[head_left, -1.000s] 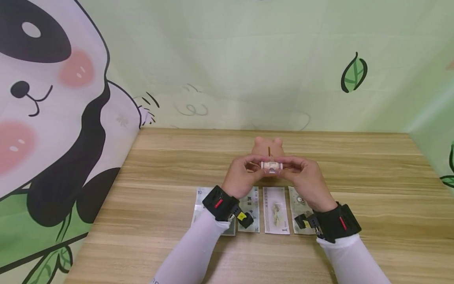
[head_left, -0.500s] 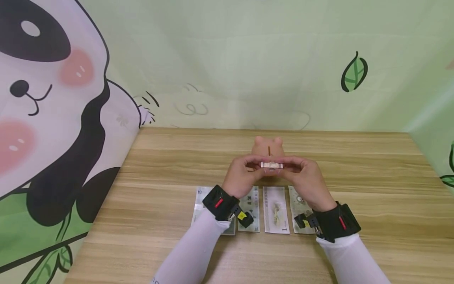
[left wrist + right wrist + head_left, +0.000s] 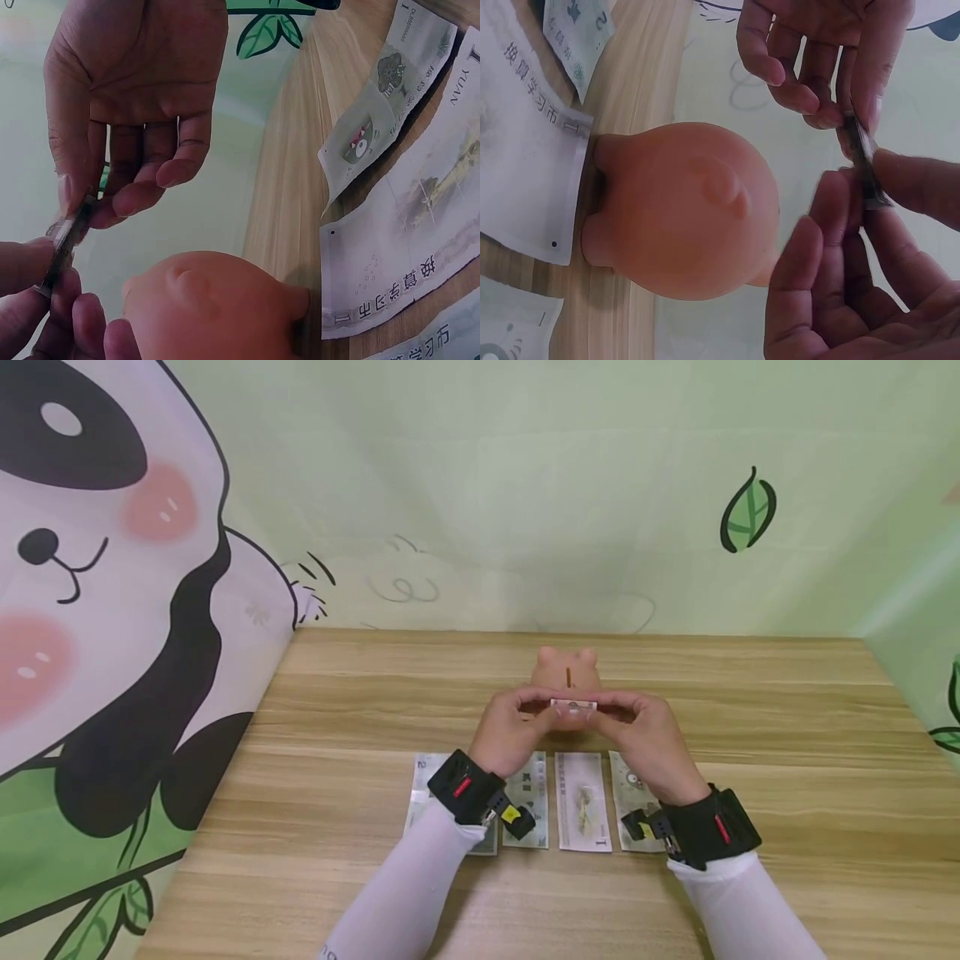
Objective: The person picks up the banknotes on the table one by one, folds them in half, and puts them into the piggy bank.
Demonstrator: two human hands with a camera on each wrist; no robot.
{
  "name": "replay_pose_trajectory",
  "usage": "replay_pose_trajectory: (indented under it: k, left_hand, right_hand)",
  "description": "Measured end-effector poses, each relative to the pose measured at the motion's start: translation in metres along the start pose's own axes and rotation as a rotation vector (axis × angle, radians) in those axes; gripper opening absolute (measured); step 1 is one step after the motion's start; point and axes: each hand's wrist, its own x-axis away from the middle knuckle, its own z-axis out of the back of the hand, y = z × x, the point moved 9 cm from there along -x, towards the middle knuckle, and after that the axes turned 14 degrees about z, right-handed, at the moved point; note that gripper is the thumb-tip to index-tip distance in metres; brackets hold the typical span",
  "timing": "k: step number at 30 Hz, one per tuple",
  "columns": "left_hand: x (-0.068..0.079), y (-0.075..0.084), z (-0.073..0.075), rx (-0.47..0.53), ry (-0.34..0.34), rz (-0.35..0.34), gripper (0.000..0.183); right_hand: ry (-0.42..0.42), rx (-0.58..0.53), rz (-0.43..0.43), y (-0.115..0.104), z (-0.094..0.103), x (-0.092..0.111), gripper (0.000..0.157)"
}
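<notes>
Before the piggy bank, my left hand (image 3: 510, 735) and right hand (image 3: 656, 747) each pinch one end of a small folded banknote (image 3: 573, 704). Thumbs lie on the near side, fingers behind. Edge-on in the left wrist view, the folded banknote (image 3: 66, 244) runs between both hands' fingertips; the right wrist view shows this banknote (image 3: 864, 161) likewise. The orange-pink piggy bank (image 3: 564, 672) stands just beyond the hands, its slot on top. Its rounded rear with a curled tail shows in the right wrist view, where the bank (image 3: 682, 210) is apart from both hands.
Several flat paper notes lie in a row below the hands: a pale pinkish note (image 3: 583, 806), a greenish note (image 3: 537, 777) left of it, another (image 3: 426, 768) farther left and one (image 3: 628, 777) partly under the right wrist. A printed cloth wall (image 3: 480, 527) rises behind the wooden table (image 3: 375, 693).
The banknote between my fingers has become narrower, as its near edge is rolled or folded away from me. The hands stay almost in place; the piggy bank and flat notes have not moved.
</notes>
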Motion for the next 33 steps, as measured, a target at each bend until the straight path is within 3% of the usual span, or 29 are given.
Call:
replay_pose_trajectory:
  k: [9,18,27,33]
  left_hand:
    - [0.000,-0.001,0.000,-0.007,0.007,0.014,0.020]
    - [0.001,0.001,-0.002,0.006,0.009,0.015,0.019]
    - [0.002,0.002,-0.015,0.121,-0.135,0.028,0.027]
    - [0.005,0.001,-0.020,0.063,-0.180,0.039,0.036]
  right_hand:
    - [0.006,0.005,-0.022,0.001,0.001,0.000,0.030]
    - [0.018,-0.079,0.010,0.000,-0.002,-0.001,0.028]
    - [0.010,-0.030,0.081,-0.009,-0.004,-0.001,0.016]
    - [-0.019,-0.029,0.122,-0.013,-0.008,-0.001,0.015]
